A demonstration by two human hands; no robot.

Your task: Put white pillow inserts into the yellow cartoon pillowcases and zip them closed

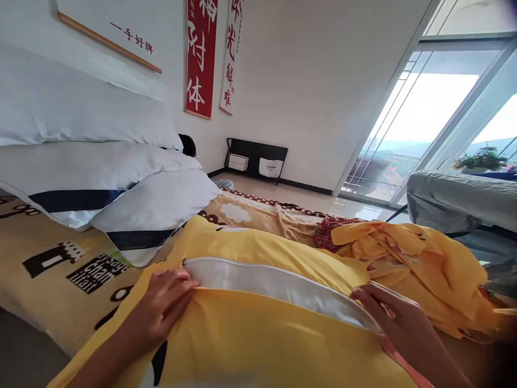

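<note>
A yellow pillowcase [283,334] lies in front of me, with a long slit across its upper face. Through the slit shows a white pillow [258,277]. My left hand [167,302] is closed on the pillowcase at the slit's left end, thumb and fingers pinching the edge. At the right end, my right hand [393,310] pinches the pillowcase edge between thumb and fingers. A thin zipper line [242,263] runs along the slit's far edge. The near part of the pillowcase leaves the bottom of the view.
Several white pillows [100,161] are stacked on the bed at the left. A crumpled yellow cloth [420,269] lies at the right beside a red plaid cloth [327,234]. Under them is a patterned brown blanket [258,210]. A covered grey piece of furniture [460,199] stands by the glass door [420,118].
</note>
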